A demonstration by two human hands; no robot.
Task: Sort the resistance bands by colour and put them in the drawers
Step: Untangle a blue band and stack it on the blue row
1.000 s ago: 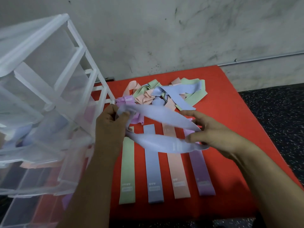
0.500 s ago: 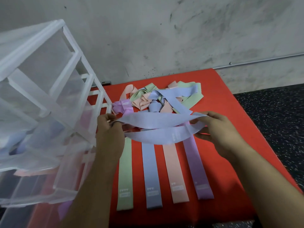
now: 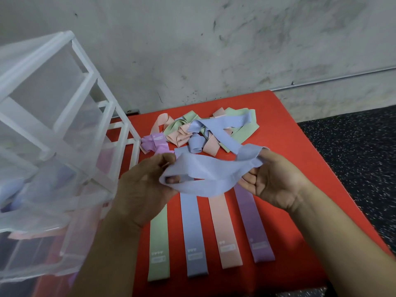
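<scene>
Left hand (image 3: 140,190) and right hand (image 3: 276,185) grip a crumpled pale-blue band (image 3: 206,175).

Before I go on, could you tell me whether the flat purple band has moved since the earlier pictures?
No. The flat purple band still lies on the red mat, right beside the peach band, as before.

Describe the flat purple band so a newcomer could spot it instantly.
Start at the red mat. Four bands lie flat side by side near its front edge; the flat purple band is rightmost, beside the peach band. Unlike the crumpled purple band farther back, it lies straight.
</scene>
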